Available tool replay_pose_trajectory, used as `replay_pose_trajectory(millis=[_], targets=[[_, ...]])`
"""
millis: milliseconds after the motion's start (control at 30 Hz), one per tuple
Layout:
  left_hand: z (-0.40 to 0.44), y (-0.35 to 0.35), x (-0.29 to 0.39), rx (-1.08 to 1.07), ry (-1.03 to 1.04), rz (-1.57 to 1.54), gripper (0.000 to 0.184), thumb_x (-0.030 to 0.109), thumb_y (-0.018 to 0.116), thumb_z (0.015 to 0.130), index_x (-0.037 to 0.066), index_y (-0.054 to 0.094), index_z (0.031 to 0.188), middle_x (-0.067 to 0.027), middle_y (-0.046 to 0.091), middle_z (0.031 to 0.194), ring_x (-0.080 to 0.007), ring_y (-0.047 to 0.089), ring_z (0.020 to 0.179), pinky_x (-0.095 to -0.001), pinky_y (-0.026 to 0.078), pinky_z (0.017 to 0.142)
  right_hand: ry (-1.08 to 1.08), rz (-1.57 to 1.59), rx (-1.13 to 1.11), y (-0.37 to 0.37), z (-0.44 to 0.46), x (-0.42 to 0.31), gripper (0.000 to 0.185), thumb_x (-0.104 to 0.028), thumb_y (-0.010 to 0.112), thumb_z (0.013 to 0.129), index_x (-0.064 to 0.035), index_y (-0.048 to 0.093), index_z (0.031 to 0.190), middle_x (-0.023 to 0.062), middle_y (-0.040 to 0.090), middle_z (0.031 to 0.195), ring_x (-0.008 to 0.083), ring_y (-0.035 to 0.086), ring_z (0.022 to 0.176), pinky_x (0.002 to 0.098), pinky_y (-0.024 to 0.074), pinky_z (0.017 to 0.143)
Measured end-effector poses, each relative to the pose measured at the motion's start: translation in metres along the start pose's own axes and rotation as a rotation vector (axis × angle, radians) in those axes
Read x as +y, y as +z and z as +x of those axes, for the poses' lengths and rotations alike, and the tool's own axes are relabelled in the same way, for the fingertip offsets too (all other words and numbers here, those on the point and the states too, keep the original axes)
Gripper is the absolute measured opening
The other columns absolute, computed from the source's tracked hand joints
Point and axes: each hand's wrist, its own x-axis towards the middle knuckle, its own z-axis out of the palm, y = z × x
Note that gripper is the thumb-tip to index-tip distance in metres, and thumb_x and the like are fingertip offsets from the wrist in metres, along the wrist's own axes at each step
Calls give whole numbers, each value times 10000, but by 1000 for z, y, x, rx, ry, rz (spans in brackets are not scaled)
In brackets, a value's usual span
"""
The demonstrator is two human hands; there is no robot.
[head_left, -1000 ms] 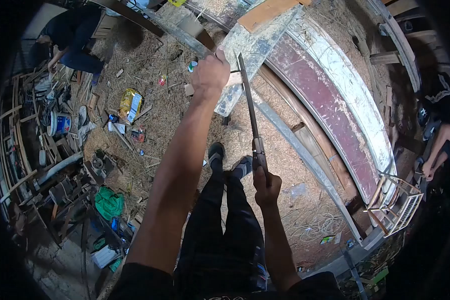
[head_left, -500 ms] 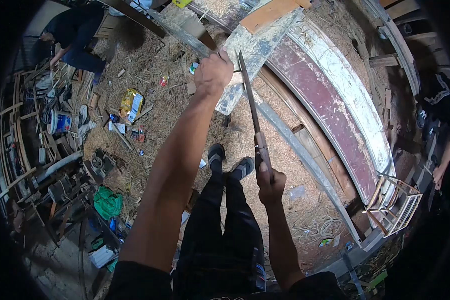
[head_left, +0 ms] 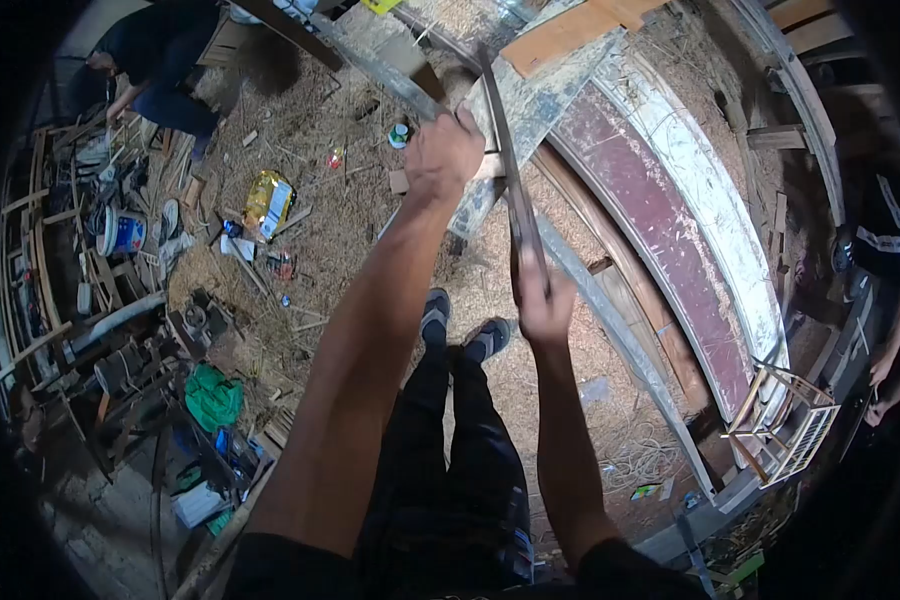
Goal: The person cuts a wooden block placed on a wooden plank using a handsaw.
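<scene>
My right hand (head_left: 547,305) is closed around the handle of a handsaw (head_left: 515,185), its long narrow blade seen nearly edge-on and pointing away from me. The blade crosses a small strip of pale wood (head_left: 490,165) beside my left hand. My left hand (head_left: 446,152) is closed and presses on that strip at the near end of a dusty work board (head_left: 545,100). Part of the strip is hidden under the hand, and its teeth contact is too blurred to make out.
A flat brown board (head_left: 560,38) lies on the work board's far part. A curved maroon-and-white panel (head_left: 660,210) stands at right, near a small wooden frame (head_left: 795,435). One person (head_left: 155,70) bends at far left; another's hand (head_left: 882,400) shows at right. Shavings and a yellow packet (head_left: 268,205) litter the floor.
My right hand has pushed the handsaw forward, away from me, so its tip reaches farther over the work board. My left hand keeps its hold on the wood strip; the view has shifted slightly.
</scene>
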Motion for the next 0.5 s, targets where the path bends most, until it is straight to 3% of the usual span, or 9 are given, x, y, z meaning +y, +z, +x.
replay_pose_trajectory(millis=[67,133,200,267,300,367,433,467,500], targets=[[2,2,0,22,-8,2,652,483,307,1002,-37,678,1130,-309,653,1126,-455,619,1105,-500,464,994,-157,-57,-11,7,11,15,218,-129,562,973,11,686,1084,103,574,573,223,540,467,345,346,442],[5,4,-1,12,-12,8,660,489,307,1000,-43,674,1135,-310,653,1126,-456,618,1107,-501,465,994,-460,-484,22,-6,-42,52,258,-130,548,979,27,660,1151,95,597,601,174,540,478,351,348,448],[5,2,0,48,3,7,662,490,306,1001,-44,677,1128,-311,652,1125,-455,616,1111,-502,464,995,-73,-211,8,-10,-71,67,220,-143,552,976,36,628,1078,113,563,595,173,528,478,365,354,455],[2,7,-1,66,13,11,639,471,317,999,-38,691,1098,-302,662,1106,-441,629,1094,-490,473,985,51,-4,94,-4,-54,31,318,-200,560,986,37,651,795,125,482,533,176,491,458,370,342,452],[3,6,0,83,13,6,616,451,329,998,-32,704,1072,-293,672,1088,-427,643,1075,-477,483,974,-97,-84,103,3,-14,15,458,-227,559,994,16,514,609,105,420,490,141,426,439,370,307,450],[0,7,-3,89,5,8,593,431,341,996,-24,720,1038,-284,682,1069,-412,657,1056,-463,493,963,17,204,33,19,31,-8,443,-206,559,987,4,458,611,119,427,505,195,404,418,365,275,446],[1,4,-1,84,9,14,593,432,343,996,-20,727,1020,-284,682,1068,-410,657,1056,-462,493,962,-157,-186,4,2,-4,28,324,-202,546,988,-1,581,736,127,484,525,230,441,432,369,296,446],[-1,6,-1,92,11,24,594,433,342,996,-19,727,1022,-283,683,1066,-409,657,1056,-461,493,963,-99,-220,-18,-6,-44,50,186,-215,517,990,-51,567,1062,128,588,680,224,510,480,354,345,458],[0,8,-2,114,11,26,595,435,342,997,-18,727,1024,-282,683,1065,-409,657,1056,-461,492,963,-42,-256,-42,-14,-86,72,421,-228,488,992,-101,553,1389,128,691,835,218,579,528,339,393,470]])
